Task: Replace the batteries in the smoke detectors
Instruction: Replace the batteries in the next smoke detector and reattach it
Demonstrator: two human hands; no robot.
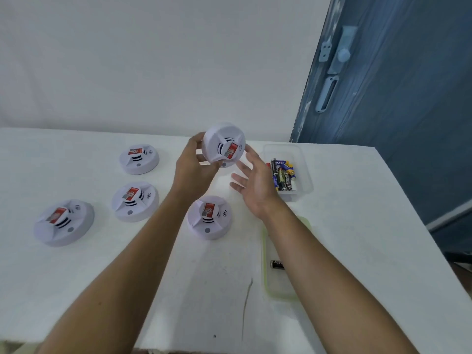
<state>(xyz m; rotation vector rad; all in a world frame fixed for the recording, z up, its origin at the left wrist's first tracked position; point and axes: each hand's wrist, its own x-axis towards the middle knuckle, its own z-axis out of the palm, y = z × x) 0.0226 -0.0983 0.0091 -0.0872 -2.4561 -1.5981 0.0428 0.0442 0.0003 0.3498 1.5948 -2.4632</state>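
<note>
Aloft, left hand (194,171) grips smoke detector (219,139); right hand (256,183) spread — just beside.

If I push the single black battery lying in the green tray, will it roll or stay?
The battery lies on its side and is round, so it will probably roll easily. The green tray seems to have a raised rim, which may stop it. It looks rigid and smooth.

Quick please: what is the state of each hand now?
Left hand: grips the raised smoke detector.
Right hand: open, fingers straight, holding nothing.
</note>
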